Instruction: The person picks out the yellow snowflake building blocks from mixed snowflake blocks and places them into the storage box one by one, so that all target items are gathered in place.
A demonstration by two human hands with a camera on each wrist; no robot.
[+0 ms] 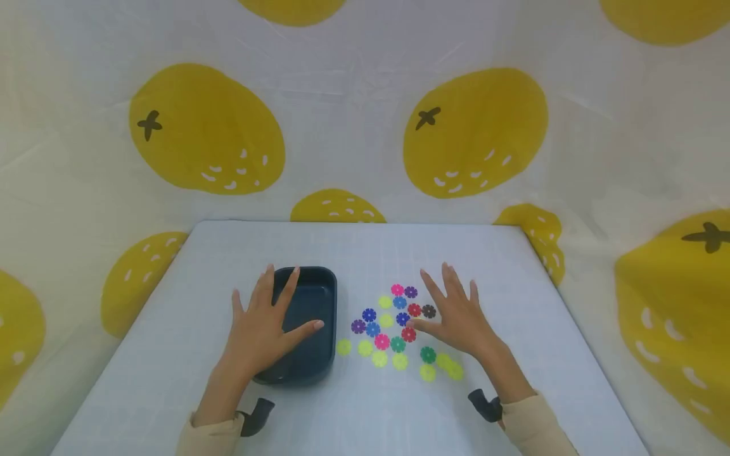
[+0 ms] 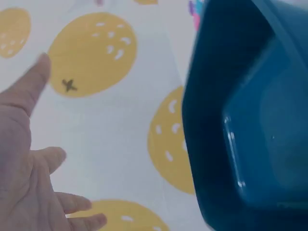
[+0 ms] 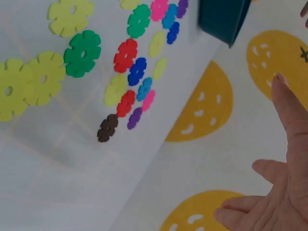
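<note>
My left hand (image 1: 255, 339) hovers with spread fingers above the left part of a dark blue rectangular tub (image 1: 310, 323), holding nothing. In the left wrist view the inside of the tub (image 2: 269, 144) shows only bare blue plastic. To the right of it lie several flat, notched plastic flower discs (image 1: 381, 342) in yellow, red, blue, purple, pink, green and brown. Over their right side is my right hand (image 1: 461, 320), its fingers also fanned out and nothing in them. A green disc (image 3: 83, 54) and overlapping yellow discs (image 3: 44, 78) lie nearest the right wrist camera.
The white table (image 1: 365, 411) carries the tub and discs. Behind it hangs a white cloth (image 1: 342, 126) printed with large yellow fruit. Dark curved pieces (image 1: 259, 417) stick out at both sleeve cuffs.
</note>
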